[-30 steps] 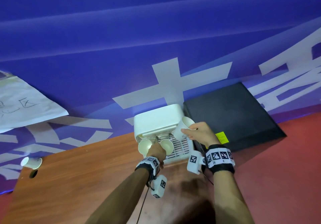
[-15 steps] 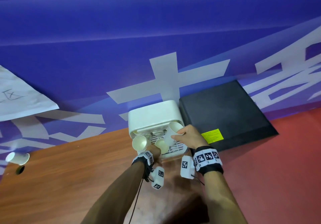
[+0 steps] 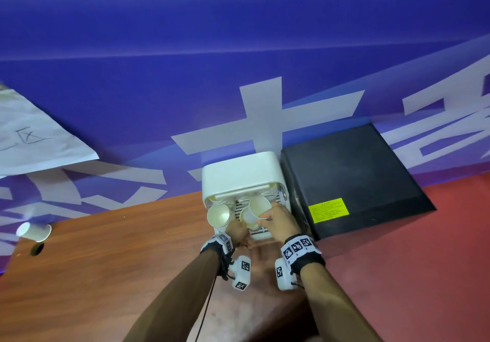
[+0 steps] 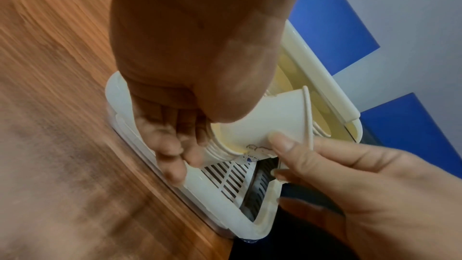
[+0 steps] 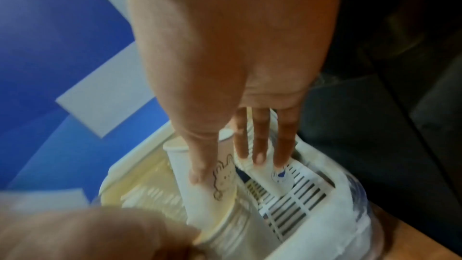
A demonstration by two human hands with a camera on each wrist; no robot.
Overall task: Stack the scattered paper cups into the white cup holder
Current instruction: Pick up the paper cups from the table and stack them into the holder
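The white cup holder (image 3: 238,179) stands at the table's back edge, with a stack of paper cups (image 3: 218,215) lying in its left side. My left hand (image 3: 238,231) grips a second stack of cups (image 4: 217,151) on the holder's slatted tray (image 4: 225,183). My right hand (image 3: 267,218) pinches a single paper cup (image 3: 258,206) with a cartoon drawing (image 5: 223,175), its base tilted into the mouth of that stack (image 5: 237,224). Another loose cup (image 3: 34,231) lies on its side at the table's far left end.
A black box (image 3: 352,182) sits directly right of the holder. The wooden table (image 3: 106,262) has a cable hole (image 3: 37,248) near the loose cup. A red surface (image 3: 424,262) lies to the right. A blue banner with a paper sheet (image 3: 39,140) forms the back wall.
My right hand has brought the single cup down and left from beside the holder's top into the mouth of the stack in my left hand. The left hand has stayed at the tray.
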